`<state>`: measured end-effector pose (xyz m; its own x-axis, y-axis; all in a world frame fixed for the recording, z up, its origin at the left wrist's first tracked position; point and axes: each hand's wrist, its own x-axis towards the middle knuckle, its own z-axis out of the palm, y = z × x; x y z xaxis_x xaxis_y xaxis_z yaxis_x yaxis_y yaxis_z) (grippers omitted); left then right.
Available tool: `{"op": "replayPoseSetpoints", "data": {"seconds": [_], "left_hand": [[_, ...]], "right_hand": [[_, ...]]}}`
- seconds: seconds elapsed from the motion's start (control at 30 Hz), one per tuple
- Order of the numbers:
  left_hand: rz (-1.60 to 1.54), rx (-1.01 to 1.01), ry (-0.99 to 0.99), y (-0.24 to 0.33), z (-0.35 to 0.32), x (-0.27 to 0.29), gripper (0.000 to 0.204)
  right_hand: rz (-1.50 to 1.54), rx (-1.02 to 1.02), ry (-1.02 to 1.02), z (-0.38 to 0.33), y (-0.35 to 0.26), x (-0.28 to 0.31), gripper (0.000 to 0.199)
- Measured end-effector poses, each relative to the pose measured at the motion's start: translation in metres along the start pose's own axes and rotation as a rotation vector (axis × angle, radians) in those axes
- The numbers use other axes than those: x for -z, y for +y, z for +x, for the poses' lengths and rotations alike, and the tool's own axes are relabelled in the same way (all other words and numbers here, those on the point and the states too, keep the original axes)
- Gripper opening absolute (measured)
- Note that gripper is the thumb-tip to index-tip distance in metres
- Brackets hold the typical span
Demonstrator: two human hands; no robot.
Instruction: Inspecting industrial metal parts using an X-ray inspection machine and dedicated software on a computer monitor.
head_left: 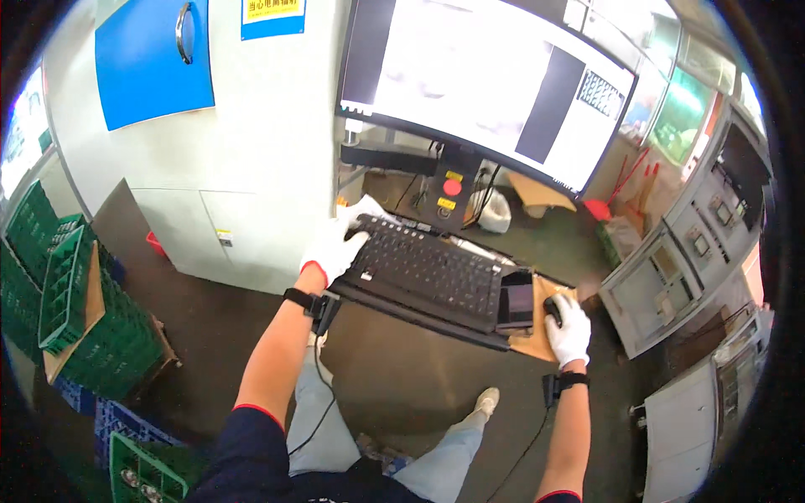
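Note:
My left hand (333, 251), in a white glove with a red cuff, rests at the left end of a black keyboard (432, 272). Its thumb lies over the keys, apart from the fingers, whose tips blend into something white behind them. Over on the right, my gloved right hand (571, 333) is wrapped round a black computer mouse (552, 310), which sits on a brown board (534, 342). Between keyboard and mouse lies a dark, flat, phone-like device (516, 300). A large lit monitor (470, 71) stands behind the keyboard, showing a mostly white picture.
Below the monitor is a red push button (453, 187) on a dark box. A pale cabinet (251, 151) with a blue door (155, 63) rises at left. Green crates (109, 352) are stacked lower left. Grey equipment cabinets (671, 260) stand at right; a white bag (493, 211) sits behind.

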<state>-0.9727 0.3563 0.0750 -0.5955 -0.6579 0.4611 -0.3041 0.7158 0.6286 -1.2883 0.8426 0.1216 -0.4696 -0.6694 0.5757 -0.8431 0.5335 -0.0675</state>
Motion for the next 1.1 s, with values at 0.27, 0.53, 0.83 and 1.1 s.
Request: {"op": "replayPoseSetpoints", "data": {"seconds": [0.27, 0.53, 0.83, 1.1], "left_hand": [[0.015, 0.116, -0.041, 0.013, -0.004, 0.009, 0.049], [0.035, 0.166, -0.074, 0.026, -0.004, 0.016, 0.052], [0.046, 0.156, -0.062, 0.028, -0.005, 0.016, 0.051], [0.03, 0.172, -0.064, 0.03, -0.005, 0.019, 0.05]], "right_hand": [[-0.001, -0.056, -0.047, 0.002, -0.002, 0.0, 0.049], [-0.012, -0.049, -0.037, 0.001, -0.004, 0.001, 0.049], [-0.021, -0.052, -0.041, 0.0, -0.003, 0.001, 0.05], [-0.027, -0.048, -0.035, 0.001, -0.001, -0.001, 0.052]]}}
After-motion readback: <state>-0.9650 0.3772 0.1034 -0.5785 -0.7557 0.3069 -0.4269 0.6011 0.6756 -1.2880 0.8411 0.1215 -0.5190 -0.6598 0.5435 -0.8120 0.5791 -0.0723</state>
